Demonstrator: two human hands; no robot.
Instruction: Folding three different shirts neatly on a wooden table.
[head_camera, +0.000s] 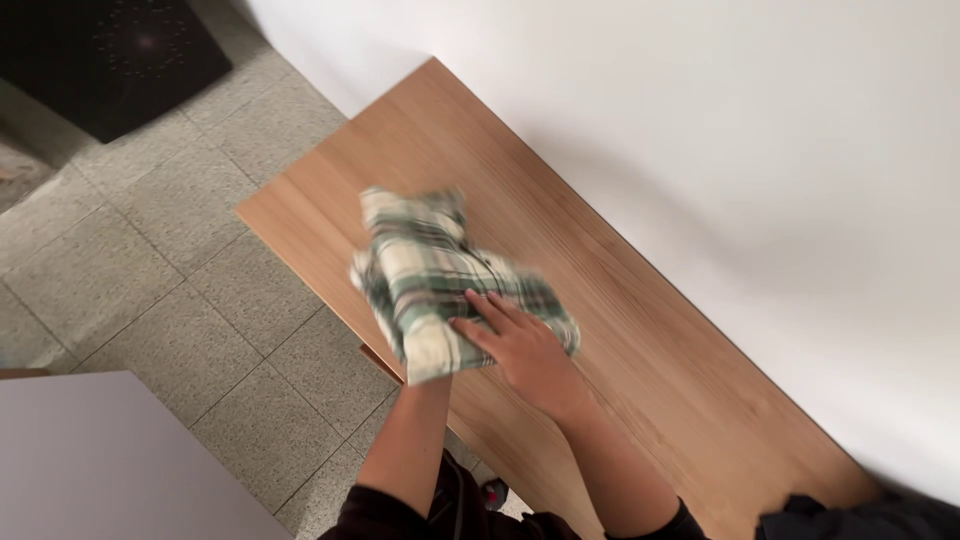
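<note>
A folded green-and-cream plaid cloth (430, 270) lies on a long wooden table (620, 330) near its left end. My right hand (520, 345) rests flat on the cloth's near right part, fingers spread and pointing up-left. My left hand is hidden under the cloth's near edge; only its forearm (410, 440) shows, reaching up to the bundle, which overhangs the table's front edge. The cloth is blurred.
A white wall (750, 150) runs along the table's far side. Grey speckled floor tiles (160, 280) lie to the left. A dark mat (100, 50) sits at the top left, a pale grey surface (100, 460) at the bottom left, and dark fabric (850, 515) at the bottom right.
</note>
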